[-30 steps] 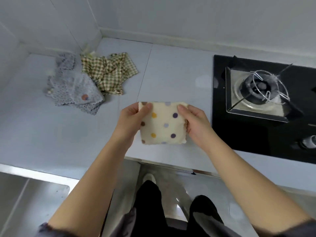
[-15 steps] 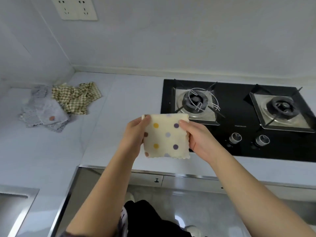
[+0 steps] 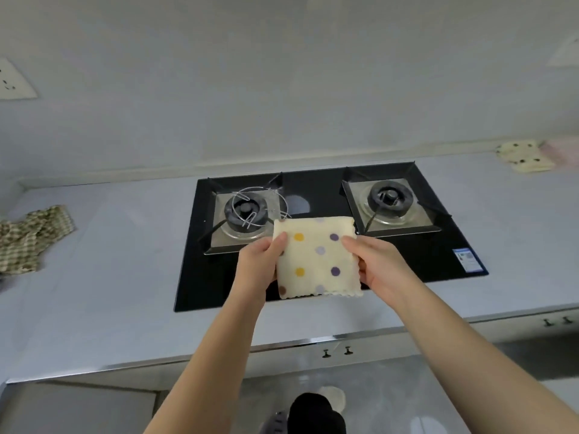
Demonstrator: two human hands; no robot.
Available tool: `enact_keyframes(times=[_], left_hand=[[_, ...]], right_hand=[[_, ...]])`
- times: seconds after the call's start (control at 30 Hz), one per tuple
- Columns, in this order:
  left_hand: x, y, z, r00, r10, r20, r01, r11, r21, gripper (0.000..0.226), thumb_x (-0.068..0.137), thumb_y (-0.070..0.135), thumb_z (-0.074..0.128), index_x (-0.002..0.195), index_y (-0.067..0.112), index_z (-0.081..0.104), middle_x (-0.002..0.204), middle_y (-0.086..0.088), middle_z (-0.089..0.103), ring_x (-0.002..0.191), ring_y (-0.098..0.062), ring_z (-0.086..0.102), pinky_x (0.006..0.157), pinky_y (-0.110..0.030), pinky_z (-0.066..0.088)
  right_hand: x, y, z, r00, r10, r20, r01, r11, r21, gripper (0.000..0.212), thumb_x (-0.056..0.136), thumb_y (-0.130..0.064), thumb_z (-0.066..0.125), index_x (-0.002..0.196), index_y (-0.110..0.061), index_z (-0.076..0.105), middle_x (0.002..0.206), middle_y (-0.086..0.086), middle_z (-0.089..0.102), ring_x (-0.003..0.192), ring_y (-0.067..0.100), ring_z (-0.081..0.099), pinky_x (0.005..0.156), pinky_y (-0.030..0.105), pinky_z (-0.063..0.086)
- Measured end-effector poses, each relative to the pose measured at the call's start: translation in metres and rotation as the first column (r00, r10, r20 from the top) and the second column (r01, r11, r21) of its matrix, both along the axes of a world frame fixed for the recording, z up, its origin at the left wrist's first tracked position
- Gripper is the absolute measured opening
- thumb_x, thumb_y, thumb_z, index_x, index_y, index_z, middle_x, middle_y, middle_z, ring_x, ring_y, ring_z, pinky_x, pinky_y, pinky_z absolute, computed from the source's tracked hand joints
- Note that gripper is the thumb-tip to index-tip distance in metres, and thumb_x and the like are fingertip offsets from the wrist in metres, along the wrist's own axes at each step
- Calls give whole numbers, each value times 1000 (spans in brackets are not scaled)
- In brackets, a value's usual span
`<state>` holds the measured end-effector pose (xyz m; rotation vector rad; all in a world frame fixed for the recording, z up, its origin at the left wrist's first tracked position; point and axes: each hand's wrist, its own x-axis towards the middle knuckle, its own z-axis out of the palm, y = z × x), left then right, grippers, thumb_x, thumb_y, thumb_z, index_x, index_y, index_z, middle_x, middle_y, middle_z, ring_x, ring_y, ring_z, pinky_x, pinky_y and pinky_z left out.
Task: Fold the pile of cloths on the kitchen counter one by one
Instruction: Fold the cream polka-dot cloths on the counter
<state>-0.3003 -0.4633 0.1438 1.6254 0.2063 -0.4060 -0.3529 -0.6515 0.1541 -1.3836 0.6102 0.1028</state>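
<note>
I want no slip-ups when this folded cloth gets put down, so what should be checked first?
1. Dotted cloth folded to a tidy square: ok.
2. Grip: left hand and right hand each pinch a side edge: ok.
3. Stove: no flame shows at either burner: ok.
4. Landing spot: folded cloths lie at the far right of the counter: ok.
5. Free room beside them: cannot tell, the frame edge cuts it.
6. Pile finished: not ok, the checked cloth lies crumpled at left.
</note>
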Motion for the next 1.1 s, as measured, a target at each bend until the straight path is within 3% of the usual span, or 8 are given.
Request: enact_keyframes(times=[0.13,0.23,0.3,0.4,0.57,0.67,0.83,1.1], left_hand=[[9,-75,-14,998,-64,9,64,998,6,32,95,36,55,92,6,67,92,-13,69,89,-32,67,75,-42,56],[16,-130,-21,984,-178,-29,178,984,-17,19,95,28,58,97,11,67,99,-6,72,92,-23,70,78,-39,59],[25,-170,-27,981,-190,-34,190,982,19,15,94,26,60,95,13,67,97,-5,72,91,-24,69,81,-45,59],[42,-222,-33,981,-188,-40,190,981,44,15,94,28,60,93,14,66,93,-3,71,89,-22,69,78,-38,59],[63,-318,-24,938,-332,-95,328,943,-58,15,94,28,61,105,20,65,98,2,73,86,-15,72,67,-29,59],[70,-363,-19,889,-445,-104,440,895,-68,18,93,17,63,111,16,62,101,-3,72,83,-16,72,62,-28,58],[78,-419,-22,841,-531,-101,529,847,-52,15,93,13,63,108,13,61,93,-3,72,67,-14,71,57,-27,56],[103,-547,-32,881,-471,-40,472,881,27,16,93,17,62,108,10,59,96,-7,68,71,-18,67,57,-30,58]], right_hand=[[-2,-66,-10,994,-108,-18,108,994,-29,15,94,-24,61,104,-16,69,97,5,75,92,25,71,81,46,59],[4,-121,-18,986,-154,-69,159,984,79,21,95,-28,59,108,-16,68,99,5,75,93,26,72,83,50,57],[9,-165,-23,990,-94,-101,108,983,149,25,96,-28,57,114,-13,67,106,7,74,98,26,71,85,47,56],[10,-220,-28,992,-2,-125,20,990,136,26,96,-18,57,119,-8,64,110,10,72,101,26,70,81,39,57],[13,-312,-28,986,-144,-88,154,982,114,25,96,-17,56,118,-7,63,113,12,71,102,27,69,90,45,54],[12,-351,-25,985,-152,-85,164,973,164,25,97,-18,55,119,-9,62,114,12,71,103,27,69,79,37,57],[16,-404,-27,979,-196,-52,198,979,41,21,94,-5,58,113,-9,66,107,9,73,98,25,71,78,35,56],[46,-528,-39,988,-149,-31,147,988,-38,28,98,-23,52,119,-9,64,111,9,72,103,25,69,88,40,53]])
